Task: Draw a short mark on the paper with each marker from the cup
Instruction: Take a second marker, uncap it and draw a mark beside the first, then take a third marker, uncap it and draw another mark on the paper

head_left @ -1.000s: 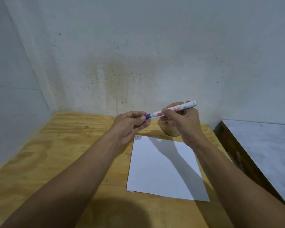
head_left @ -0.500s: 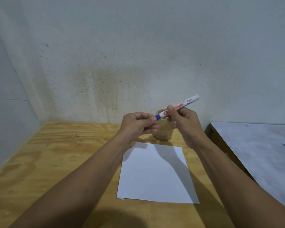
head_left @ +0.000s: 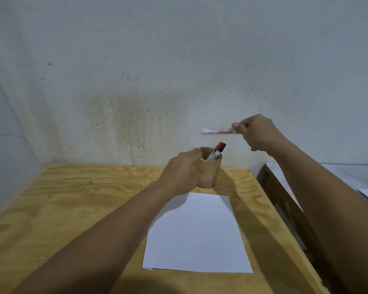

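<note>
A round wooden cup [head_left: 210,172] stands on the plywood table just beyond the white paper [head_left: 198,236]. A red-capped marker [head_left: 218,148] and a black-capped one lean inside it. My left hand [head_left: 182,172] wraps the cup's left side, fingers at the rim. My right hand [head_left: 256,133] is raised up and to the right of the cup, shut on a white marker [head_left: 218,131] with red print. That marker lies level, pointing left, and is blurred by motion. My left forearm crosses the paper's top-left corner.
The plywood table [head_left: 72,209] sits in a corner against grey stained walls. A second, grey-topped table [head_left: 348,177] with a wooden frame stands close on the right, with a paper edge on it. A narrow gap separates the two tables.
My hands have parted: the left one left the marker's blue end and went down to the cup. The right one swung the marker up and to the right. The view tilted, uncovering the cup.
</note>
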`<state>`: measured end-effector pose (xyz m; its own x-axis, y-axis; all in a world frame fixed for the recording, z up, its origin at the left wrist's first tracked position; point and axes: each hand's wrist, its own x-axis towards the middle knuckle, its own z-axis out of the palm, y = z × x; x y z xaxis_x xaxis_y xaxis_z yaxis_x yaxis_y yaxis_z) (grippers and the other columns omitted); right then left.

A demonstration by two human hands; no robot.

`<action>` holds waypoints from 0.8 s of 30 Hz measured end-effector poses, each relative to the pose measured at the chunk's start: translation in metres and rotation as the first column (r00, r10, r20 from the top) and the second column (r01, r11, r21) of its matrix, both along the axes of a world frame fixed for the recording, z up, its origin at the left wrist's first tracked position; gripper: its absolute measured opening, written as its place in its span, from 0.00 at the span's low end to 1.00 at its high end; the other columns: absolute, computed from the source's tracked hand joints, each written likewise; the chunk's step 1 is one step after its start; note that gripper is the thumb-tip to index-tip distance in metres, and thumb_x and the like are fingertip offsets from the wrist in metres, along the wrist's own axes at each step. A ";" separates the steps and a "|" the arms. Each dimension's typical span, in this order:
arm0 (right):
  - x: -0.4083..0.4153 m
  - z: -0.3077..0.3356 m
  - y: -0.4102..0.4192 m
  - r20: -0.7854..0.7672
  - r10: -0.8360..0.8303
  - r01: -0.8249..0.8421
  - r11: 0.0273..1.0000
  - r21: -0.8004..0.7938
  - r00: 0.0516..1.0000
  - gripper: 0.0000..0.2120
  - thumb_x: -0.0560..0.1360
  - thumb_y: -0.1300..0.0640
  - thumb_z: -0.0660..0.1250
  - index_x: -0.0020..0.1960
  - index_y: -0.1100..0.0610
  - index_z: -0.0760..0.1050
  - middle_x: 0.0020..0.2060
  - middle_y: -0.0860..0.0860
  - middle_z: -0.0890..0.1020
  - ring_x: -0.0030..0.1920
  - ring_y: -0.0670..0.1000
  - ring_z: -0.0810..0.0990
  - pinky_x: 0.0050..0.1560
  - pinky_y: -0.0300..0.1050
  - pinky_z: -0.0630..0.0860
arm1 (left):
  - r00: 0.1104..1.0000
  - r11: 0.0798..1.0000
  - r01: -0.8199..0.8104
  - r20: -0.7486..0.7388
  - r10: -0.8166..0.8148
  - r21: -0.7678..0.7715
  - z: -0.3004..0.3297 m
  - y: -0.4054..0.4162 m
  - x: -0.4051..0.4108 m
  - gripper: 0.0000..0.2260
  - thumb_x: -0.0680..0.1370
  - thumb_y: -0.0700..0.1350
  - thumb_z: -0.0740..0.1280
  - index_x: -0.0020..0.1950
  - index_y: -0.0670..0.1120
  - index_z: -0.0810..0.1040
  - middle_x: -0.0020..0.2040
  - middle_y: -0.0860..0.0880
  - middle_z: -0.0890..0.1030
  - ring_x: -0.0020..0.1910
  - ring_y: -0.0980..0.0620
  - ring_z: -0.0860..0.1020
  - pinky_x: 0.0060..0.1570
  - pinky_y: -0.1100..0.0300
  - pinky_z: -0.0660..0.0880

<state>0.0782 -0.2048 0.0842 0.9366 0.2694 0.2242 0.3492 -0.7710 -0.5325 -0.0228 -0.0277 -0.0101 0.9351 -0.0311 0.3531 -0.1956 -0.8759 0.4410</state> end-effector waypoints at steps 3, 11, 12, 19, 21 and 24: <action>0.006 0.001 0.010 0.074 0.035 -0.023 0.988 -0.153 0.997 0.11 0.78 0.52 0.67 0.49 0.58 0.84 0.40 0.58 0.82 0.33 0.53 0.75 0.34 0.44 0.72 | 0.997 0.991 -0.002 -0.073 0.012 0.134 -0.005 0.004 0.006 0.23 0.70 0.35 0.64 0.65 0.41 0.70 0.68 0.43 0.72 0.64 0.41 0.72 0.61 0.46 0.70; 0.009 -0.032 0.040 0.084 0.150 -0.137 0.981 -0.138 0.985 0.11 0.75 0.66 0.67 0.58 0.60 0.78 0.53 0.57 0.79 0.51 0.56 0.78 0.52 0.50 0.80 | 0.997 0.991 0.007 -0.081 0.003 0.133 -0.007 0.010 0.007 0.27 0.71 0.32 0.65 0.69 0.43 0.68 0.71 0.45 0.70 0.66 0.42 0.70 0.64 0.45 0.67; 0.011 -0.038 0.043 0.077 0.163 -0.151 0.978 -0.140 0.984 0.12 0.75 0.66 0.66 0.58 0.60 0.77 0.54 0.58 0.80 0.52 0.57 0.79 0.52 0.50 0.80 | 0.997 0.991 0.007 -0.083 0.003 0.131 -0.007 0.010 0.006 0.27 0.71 0.32 0.65 0.70 0.44 0.67 0.71 0.45 0.70 0.66 0.42 0.70 0.64 0.45 0.67; 0.019 -0.053 0.046 0.165 0.172 -0.136 0.968 -0.210 0.971 0.11 0.71 0.51 0.76 0.51 0.54 0.83 0.43 0.52 0.82 0.46 0.54 0.79 0.42 0.44 0.71 | 0.996 0.994 -0.017 -0.089 0.026 0.109 -0.009 0.012 0.009 0.23 0.70 0.33 0.65 0.65 0.43 0.71 0.64 0.42 0.76 0.60 0.39 0.74 0.58 0.45 0.72; 0.021 -0.051 0.044 0.207 0.178 -0.137 0.970 -0.199 0.962 0.12 0.72 0.48 0.74 0.51 0.55 0.85 0.45 0.52 0.82 0.47 0.53 0.79 0.42 0.44 0.70 | 0.996 0.995 -0.008 -0.086 0.017 0.097 -0.009 0.012 0.009 0.24 0.70 0.33 0.65 0.66 0.44 0.71 0.66 0.44 0.75 0.61 0.39 0.74 0.59 0.45 0.72; 0.027 -0.047 0.044 0.138 0.112 -0.101 0.991 -0.088 0.984 0.18 0.78 0.44 0.63 0.50 0.58 0.83 0.51 0.55 0.83 0.50 0.55 0.79 0.46 0.47 0.72 | 0.996 0.996 -0.003 -0.086 0.011 0.087 -0.007 0.012 0.009 0.25 0.70 0.33 0.66 0.67 0.45 0.70 0.68 0.45 0.74 0.61 0.40 0.75 0.59 0.46 0.73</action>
<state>0.1048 -0.1606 0.0371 0.8618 0.3882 0.3266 0.4992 -0.7635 -0.4097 -0.0143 -0.0162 -0.0173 0.9622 -0.0518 0.2673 -0.1541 -0.9130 0.3778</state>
